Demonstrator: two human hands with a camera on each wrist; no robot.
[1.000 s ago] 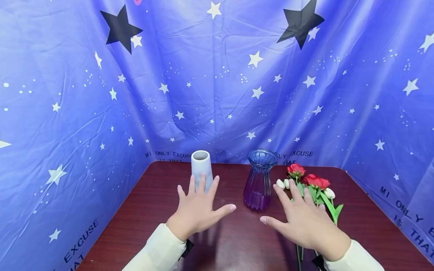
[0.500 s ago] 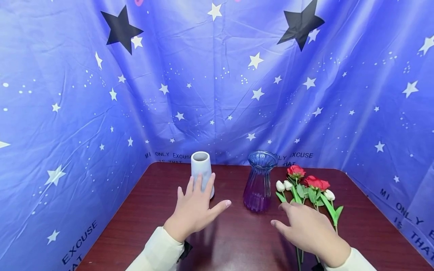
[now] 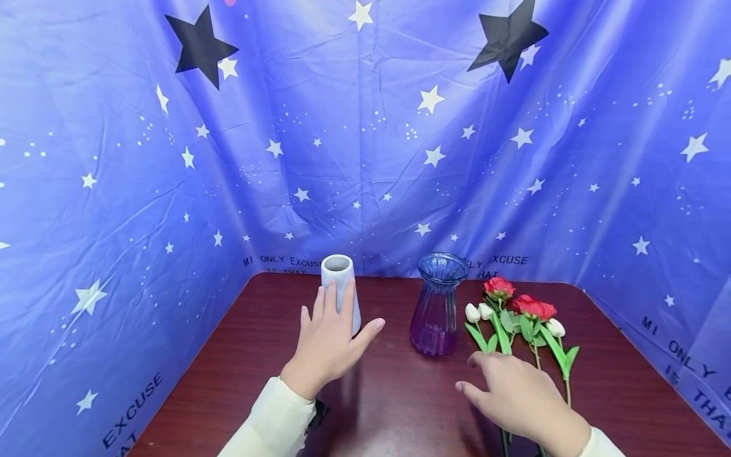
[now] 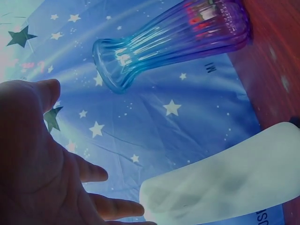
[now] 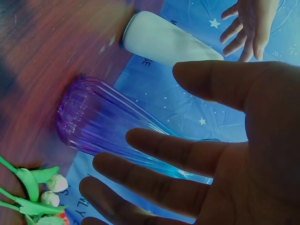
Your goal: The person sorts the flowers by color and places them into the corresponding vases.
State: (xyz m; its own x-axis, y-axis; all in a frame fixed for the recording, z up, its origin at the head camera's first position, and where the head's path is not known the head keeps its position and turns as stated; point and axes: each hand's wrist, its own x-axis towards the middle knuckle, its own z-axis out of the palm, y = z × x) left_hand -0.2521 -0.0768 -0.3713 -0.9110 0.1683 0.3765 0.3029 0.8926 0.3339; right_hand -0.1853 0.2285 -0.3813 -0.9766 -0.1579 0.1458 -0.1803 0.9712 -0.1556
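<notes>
A white vase [image 3: 337, 277] stands upright at the back left of the table, narrower at its top. My left hand [image 3: 324, 346] hovers before it, fingers straight and spread, overlapping the vase in the head view; in the left wrist view the fingertips [image 4: 136, 209] come close to its mouth end. Farther right stands a ribbed glass vase [image 3: 435, 317], blue above and purple below. My right hand [image 3: 522, 397] is over the flower stems with relaxed, slightly bent fingers and nothing between them. Red roses [image 3: 533, 307] and white tulips [image 3: 472, 313] with green leaves lie beside the glass vase.
The dark red wooden table [image 3: 388, 406] is enclosed by a blue star-printed cloth [image 3: 365, 127] at the back and both sides. Part of the stems is hidden under my right hand and runs toward the near edge.
My right hand has gone from spread fingers over the flowers to bent fingers, drawn back and lower, uncovering the leaves. The left hand has shifted slightly, its fingers rising higher across the white vase.
</notes>
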